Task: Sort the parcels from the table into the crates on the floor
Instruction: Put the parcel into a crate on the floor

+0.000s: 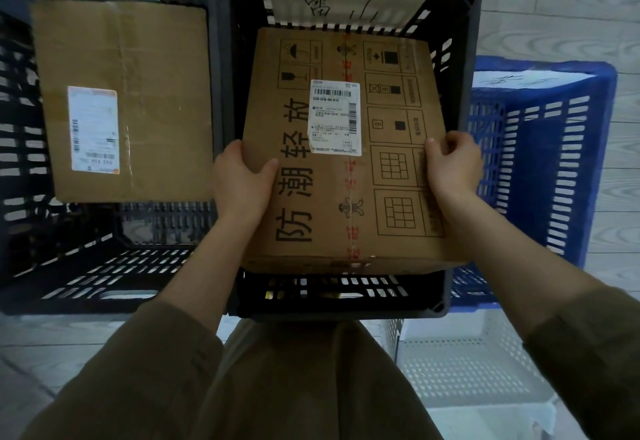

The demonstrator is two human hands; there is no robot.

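Observation:
A brown cardboard parcel with black printed characters and a white shipping label sits inside the opening of the middle black crate. My left hand grips its left edge and my right hand grips its right edge. A paper tag with handwriting is fixed to that crate's far wall. In the left black crate lies another brown parcel with a white label, flat against the far side.
A blue crate with a paper tag stands to the right of the middle one. A white perforated crate sits at the lower right near my legs. Pale wood-pattern floor surrounds the crates.

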